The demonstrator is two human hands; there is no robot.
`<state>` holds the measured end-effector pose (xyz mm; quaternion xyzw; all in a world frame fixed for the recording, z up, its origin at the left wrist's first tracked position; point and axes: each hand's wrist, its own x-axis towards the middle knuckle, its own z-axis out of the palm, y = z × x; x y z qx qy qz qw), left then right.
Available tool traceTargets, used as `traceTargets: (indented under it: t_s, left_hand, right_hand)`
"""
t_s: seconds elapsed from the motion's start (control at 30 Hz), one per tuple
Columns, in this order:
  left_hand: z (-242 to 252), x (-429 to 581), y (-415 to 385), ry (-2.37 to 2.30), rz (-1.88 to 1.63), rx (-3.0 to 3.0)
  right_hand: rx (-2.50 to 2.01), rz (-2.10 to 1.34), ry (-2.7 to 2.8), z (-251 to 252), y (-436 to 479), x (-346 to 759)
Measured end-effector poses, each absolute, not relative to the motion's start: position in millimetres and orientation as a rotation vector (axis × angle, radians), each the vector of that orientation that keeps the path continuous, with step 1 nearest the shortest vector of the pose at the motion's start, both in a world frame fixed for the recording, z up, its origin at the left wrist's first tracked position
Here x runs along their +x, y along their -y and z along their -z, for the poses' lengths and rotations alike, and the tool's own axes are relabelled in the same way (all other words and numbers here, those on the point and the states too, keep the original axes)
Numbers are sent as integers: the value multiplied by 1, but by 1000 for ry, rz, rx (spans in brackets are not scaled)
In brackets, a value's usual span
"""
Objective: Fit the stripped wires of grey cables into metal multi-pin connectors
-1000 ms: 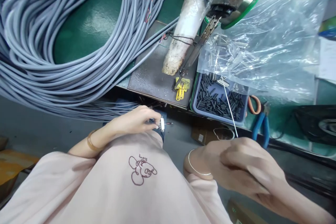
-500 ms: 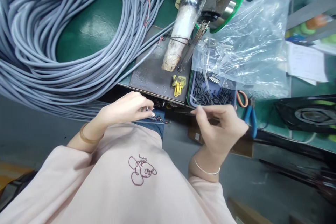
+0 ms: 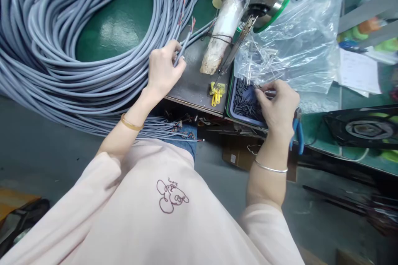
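Observation:
My left hand point(image 3: 165, 68) is closed around a grey cable point(image 3: 184, 46) near its stripped end, where thin red wires stick out. It is above the dark work board, beside the large bundle of grey cables point(image 3: 124, 76). Over the right side of a bin point(image 3: 247, 121) of small black pieces point(image 3: 244, 101), my right hand point(image 3: 276, 105) has its thumb and fingers pinched together. What lies between those fingertips is too small to make out. A yellow clip-like part point(image 3: 217, 93) sits on the board below the tip of a soldering iron point(image 3: 236, 45).
A clear plastic bag point(image 3: 298, 41) lies behind the bin. Blue-handled pliers point(image 3: 299, 132) rest at the table edge, left of a black fan point(image 3: 367, 130). A wrapped white stick point(image 3: 217, 41) slants over the board. Finished-looking cable ends point(image 3: 183, 132) hang across my lap.
My left hand has moved up from my lap to the cable bundle and taken hold of a grey cable. My right hand has moved up and right, over the bin.

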<state>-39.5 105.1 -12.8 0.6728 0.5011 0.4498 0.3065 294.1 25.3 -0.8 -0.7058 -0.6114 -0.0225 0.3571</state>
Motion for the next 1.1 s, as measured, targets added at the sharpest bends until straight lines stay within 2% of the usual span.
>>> traceTargets:
  t_s: [0.1, 0.23, 0.33, 0.53, 0.8, 1.0, 1.1]
  left_hand:
    - [-11, -52, -72, -1114, -1161, 1432]
    - [-26, -59, -25, -612, -757, 1177]
    - [-15, -47, -4, -465, -580, 955]
    - [13, -21, 3, -695, -751, 836]
    - [8, -20, 1, -762, -840, 862]
    - [4, -18, -2, -741, -821, 843]
    - [2, -17, -3, -744, -801, 832]
  right_hand:
    - [-1907, -8, 1462, -8, -4, 284]
    - [-1566, -17, 1385, -31, 31, 250]
    - [-1276, 23, 1326, -41, 48, 218]
    - [-1187, 38, 1088, -29, 51, 173]
    - [-1265, -401, 1152, -11, 57, 148]
    - [-1363, -90, 1271, 3, 58, 146]
    - [-1380, -64, 1323, 7, 58, 148]
